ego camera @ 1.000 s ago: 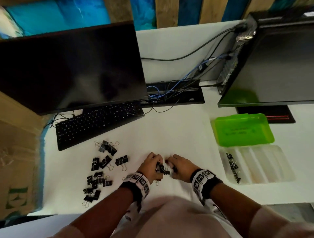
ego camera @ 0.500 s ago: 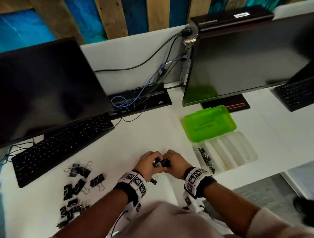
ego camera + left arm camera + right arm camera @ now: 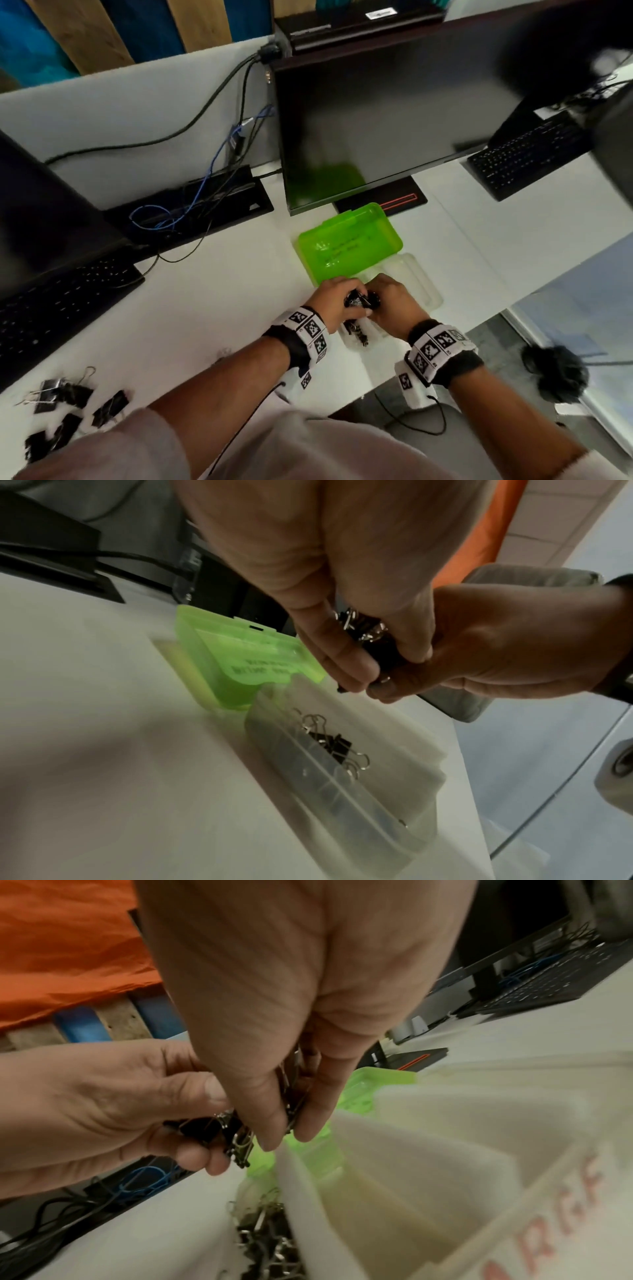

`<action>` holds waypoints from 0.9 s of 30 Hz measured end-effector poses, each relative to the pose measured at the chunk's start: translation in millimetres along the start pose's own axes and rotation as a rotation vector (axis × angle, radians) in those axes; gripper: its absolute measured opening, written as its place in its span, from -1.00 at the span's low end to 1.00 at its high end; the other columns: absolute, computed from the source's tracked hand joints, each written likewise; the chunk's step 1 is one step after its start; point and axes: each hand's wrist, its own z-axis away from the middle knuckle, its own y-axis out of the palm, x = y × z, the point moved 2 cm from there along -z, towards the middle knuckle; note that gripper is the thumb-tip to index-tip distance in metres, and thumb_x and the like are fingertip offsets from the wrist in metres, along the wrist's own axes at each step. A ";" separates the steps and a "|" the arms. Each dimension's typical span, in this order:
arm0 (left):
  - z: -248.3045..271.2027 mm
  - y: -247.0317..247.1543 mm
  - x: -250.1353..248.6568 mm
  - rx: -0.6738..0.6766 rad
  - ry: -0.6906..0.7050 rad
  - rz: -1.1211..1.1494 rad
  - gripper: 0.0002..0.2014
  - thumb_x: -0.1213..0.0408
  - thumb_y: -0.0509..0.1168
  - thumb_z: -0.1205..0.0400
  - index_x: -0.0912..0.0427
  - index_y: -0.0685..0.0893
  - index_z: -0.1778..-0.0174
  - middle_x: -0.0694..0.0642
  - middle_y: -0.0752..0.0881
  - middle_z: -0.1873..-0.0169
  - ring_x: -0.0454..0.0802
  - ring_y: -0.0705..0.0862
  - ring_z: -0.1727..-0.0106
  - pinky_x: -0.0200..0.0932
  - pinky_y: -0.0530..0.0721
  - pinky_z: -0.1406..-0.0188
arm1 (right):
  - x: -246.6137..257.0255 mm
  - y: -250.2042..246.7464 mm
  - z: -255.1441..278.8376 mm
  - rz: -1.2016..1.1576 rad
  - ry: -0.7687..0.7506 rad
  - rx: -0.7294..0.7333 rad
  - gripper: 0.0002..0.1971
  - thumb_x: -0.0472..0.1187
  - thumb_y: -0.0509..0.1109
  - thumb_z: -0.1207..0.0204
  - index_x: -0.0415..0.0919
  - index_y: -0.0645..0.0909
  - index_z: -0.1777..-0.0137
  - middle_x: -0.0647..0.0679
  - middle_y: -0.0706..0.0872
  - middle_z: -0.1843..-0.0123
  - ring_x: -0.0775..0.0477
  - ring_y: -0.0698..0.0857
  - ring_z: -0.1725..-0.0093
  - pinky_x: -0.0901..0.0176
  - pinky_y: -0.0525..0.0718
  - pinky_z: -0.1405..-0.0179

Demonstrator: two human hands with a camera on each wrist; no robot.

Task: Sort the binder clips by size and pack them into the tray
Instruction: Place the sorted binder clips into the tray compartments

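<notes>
- Fingers (image 3: 346, 666) of the left hand (image 3: 334, 301) and those of the right hand (image 3: 394, 303) are curled together around one shared bunch of small binder clips (image 3: 361, 301), held just above the near end of the tray (image 3: 430, 294).
- Judged risk: many clips sit in a two-handed pinch. If either hand loosens unevenly, some could spill past the tray's edge onto the bench (image 3: 219, 281), or drop into a neighbouring slot and mix the sizes.
- Judged risk: the wire handles may hook one another, so a clip could cling to the bunch and come away instead of falling.
- Clips held: glossy black folded metal bodies with thin silver wire loops, springy and tangle-prone.
- Tray: cloudy, translucent white plastic, long and shallow, split by thin walls into lengthwise slots. The slot on the tray's left side already holds a row of small clips (image 3: 334, 744); the other slots look bare.
- Lid (image 3: 349, 248), touching the tray's far end: translucent bright green plastic, rectangular with rounded corners, lying open.
- Larger clips (image 3: 68, 411), well to the left of the tray: loose black clips scattered on the smooth white bench, not yet packed.
</notes>
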 end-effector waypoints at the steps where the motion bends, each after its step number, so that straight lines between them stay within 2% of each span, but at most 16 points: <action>1: -6.4 4.7 -1.7 0.017 0.003 -0.006 -0.68 0.19 0.51 -0.45 0.15 0.65 -0.07 0.16 0.66 -0.03 -0.05 0.56 0.02 -0.34 0.40 0.08 | -5.6 -2.7 1.0 0.009 0.008 -0.002 -0.78 -0.26 0.51 -0.32 -0.24 0.68 0.03 -0.12 0.61 0.10 -0.12 0.65 0.15 0.33 0.41 0.17; 5: -24.7 19.0 -5.8 0.053 0.000 -0.026 -0.68 0.29 0.51 -0.42 0.17 0.65 -0.07 0.15 0.63 -0.05 -0.05 0.57 -0.01 -0.35 0.44 0.02 | -22.5 -4.4 4.2 0.025 0.037 -0.005 -0.84 -0.32 0.45 -0.35 -0.27 0.65 0.06 -0.08 0.55 0.17 -0.19 0.65 0.15 0.37 0.32 0.24; 7: -29.9 22.2 -7.1 0.056 -0.003 -0.053 -0.67 0.34 0.51 -0.42 0.16 0.63 -0.07 0.13 0.61 -0.07 -0.05 0.56 -0.02 -0.34 0.46 0.00 | -28.1 -3.5 4.4 0.005 0.032 -0.016 -0.79 -0.36 0.42 -0.35 -0.28 0.64 0.01 -0.13 0.61 0.15 -0.22 0.66 0.12 0.38 0.31 0.24; 9: -33.1 22.7 -6.8 0.060 0.000 -0.079 -0.67 0.38 0.49 -0.42 0.15 0.60 -0.07 0.10 0.58 -0.11 -0.01 0.58 -0.04 -0.29 0.52 -0.05 | -30.6 -4.4 5.0 -0.020 0.025 -0.031 -0.68 -0.38 0.43 -0.34 -0.28 0.61 -0.12 -0.21 0.70 0.06 -0.22 0.67 0.05 0.34 0.40 0.16; 12: -34.3 20.7 -5.6 0.095 -0.001 -0.112 -0.64 0.40 0.47 -0.42 0.12 0.58 -0.10 0.08 0.53 -0.18 -0.01 0.58 -0.04 -0.19 0.59 -0.11 | -31.7 -6.7 7.3 -0.074 0.033 -0.048 -0.54 -0.36 0.45 -0.34 -0.22 0.56 -0.27 -0.21 0.75 -0.02 -0.16 0.72 0.02 0.32 0.51 0.10; 16: -34.5 19.1 -1.3 0.136 -0.027 -0.161 -0.52 0.41 0.48 -0.40 0.04 0.54 -0.20 0.06 0.53 -0.25 0.04 0.59 -0.17 -0.06 0.60 -0.24 | -33.1 -5.7 10.8 -0.098 0.057 0.001 -0.43 -0.26 0.47 -0.35 -0.11 0.44 -0.39 -0.16 0.73 -0.08 -0.10 0.74 0.04 0.26 0.57 0.08; 18: -34.3 20.1 -0.2 0.149 -0.037 -0.176 -0.48 0.43 0.49 -0.38 0.04 0.53 -0.23 0.06 0.54 -0.26 0.05 0.61 -0.14 -0.05 0.62 -0.21 | -34.1 -3.7 12.1 -0.126 0.060 0.015 -0.40 -0.25 0.48 -0.36 -0.09 0.41 -0.42 -0.15 0.70 -0.12 -0.08 0.74 0.06 0.19 0.62 0.05; 21: -31.7 21.3 -1.1 0.130 -0.024 -0.195 -0.52 0.41 0.49 -0.40 0.08 0.55 -0.21 0.07 0.54 -0.25 0.04 0.62 -0.08 -0.16 0.60 -0.14 | -35.8 -0.3 11.6 -0.109 0.053 0.026 -0.43 -0.24 0.47 -0.38 -0.09 0.42 -0.40 -0.13 0.72 -0.07 -0.10 0.73 0.08 0.12 0.66 0.05; 24: -23.9 20.6 -0.8 0.082 0.008 -0.189 -0.62 0.40 0.47 -0.45 0.15 0.58 -0.17 0.05 0.52 -0.25 -0.02 0.57 0.00 -0.31 0.50 -0.06 | -34.1 3.9 8.5 -0.012 0.025 0.011 -0.57 -0.23 0.37 -0.43 -0.07 0.47 -0.32 -0.09 0.77 0.07 -0.15 0.73 0.09 0.03 0.69 0.11; 27: -9.3 11.9 3.6 -0.028 0.022 -0.145 -0.71 0.36 0.38 -0.55 0.12 0.58 -0.18 0.02 0.52 -0.23 0.04 0.63 -0.01 -0.24 0.55 -0.09 | -24.7 6.5 0.8 0.029 0.012 -0.059 -0.69 -0.19 0.30 -0.48 -0.07 0.55 -0.23 -0.12 0.79 0.09 -0.24 0.74 0.10 -0.07 0.70 0.16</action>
